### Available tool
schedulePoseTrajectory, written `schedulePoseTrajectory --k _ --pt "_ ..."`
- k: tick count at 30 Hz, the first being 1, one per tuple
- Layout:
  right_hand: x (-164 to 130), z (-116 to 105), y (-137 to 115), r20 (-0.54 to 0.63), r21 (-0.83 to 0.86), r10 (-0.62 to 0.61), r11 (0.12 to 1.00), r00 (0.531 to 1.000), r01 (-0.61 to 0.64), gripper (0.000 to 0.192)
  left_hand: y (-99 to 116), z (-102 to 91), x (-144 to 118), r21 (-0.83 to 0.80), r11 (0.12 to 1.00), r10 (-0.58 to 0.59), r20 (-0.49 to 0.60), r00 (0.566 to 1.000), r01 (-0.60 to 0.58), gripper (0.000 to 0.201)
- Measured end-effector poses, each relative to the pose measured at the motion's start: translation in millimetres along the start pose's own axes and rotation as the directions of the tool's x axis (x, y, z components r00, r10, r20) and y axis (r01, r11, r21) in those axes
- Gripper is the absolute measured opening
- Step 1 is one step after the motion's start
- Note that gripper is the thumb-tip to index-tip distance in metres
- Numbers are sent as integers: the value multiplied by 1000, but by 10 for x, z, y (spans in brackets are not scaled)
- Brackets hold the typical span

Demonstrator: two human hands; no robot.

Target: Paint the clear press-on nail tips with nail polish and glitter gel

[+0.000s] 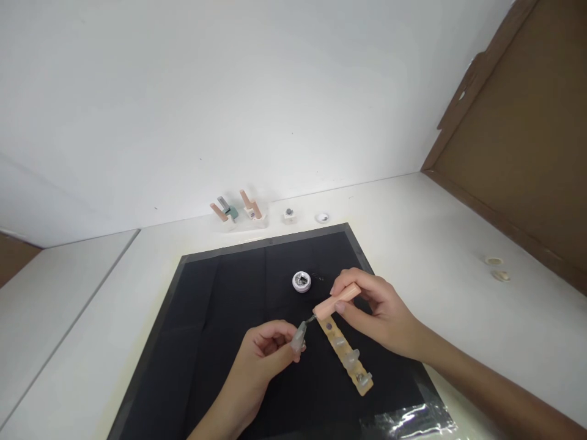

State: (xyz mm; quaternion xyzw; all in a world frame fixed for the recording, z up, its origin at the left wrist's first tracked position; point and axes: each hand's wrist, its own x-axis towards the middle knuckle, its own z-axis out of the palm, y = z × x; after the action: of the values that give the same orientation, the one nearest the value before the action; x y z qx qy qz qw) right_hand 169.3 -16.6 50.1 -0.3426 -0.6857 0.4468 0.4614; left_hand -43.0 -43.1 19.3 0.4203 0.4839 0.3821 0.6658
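Observation:
My left hand (270, 354) pinches a translucent false nail (299, 337) with its narrow end pointing up and right. In my right hand (373, 305) is a nail polish brush with a peach cap handle (337, 301). The brush tip meets the upper end of the false nail, or comes very close to it. Below the handle lies a tan nail display stand (343, 348), slanting down to the right, with several translucent false nails (351, 359) on it. Just beyond my hands sits a small round white pot (301, 282) with shiny silver flakes inside.
Along the wall stand several polish bottles with peach caps (257, 211), one green bottle (230, 212), an uncapped bottle (290, 216) and a white lid (322, 217). Two small round pieces (498, 269) lie at right. Clear tape (413, 420) holds down the black mat (229, 305).

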Motion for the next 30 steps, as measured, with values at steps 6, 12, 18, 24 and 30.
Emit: schedulePoseTrajectory --k 6,12,18,24,30 --pt "4 -18 16 -42 -32 11 999 999 -12 9 -44 -52 -31 14 997 80 5 997 -80 8" --pt "36 -65 -60 -97 28 14 1000 995 -12 5 -10 -77 -75 56 975 216 18 976 -217 2" --pt "69 -48 -158 121 97 -60 994 991 49 12 74 -28 -45 271 851 451 60 890 -450 18" --pt "87 -47 -165 225 97 -96 992 970 76 15 88 -1 -15 412 736 549 102 829 -538 17" --pt "86 -50 -143 213 54 -61 997 975 50 17 102 30 -27 416 740 537 106 837 -528 17"
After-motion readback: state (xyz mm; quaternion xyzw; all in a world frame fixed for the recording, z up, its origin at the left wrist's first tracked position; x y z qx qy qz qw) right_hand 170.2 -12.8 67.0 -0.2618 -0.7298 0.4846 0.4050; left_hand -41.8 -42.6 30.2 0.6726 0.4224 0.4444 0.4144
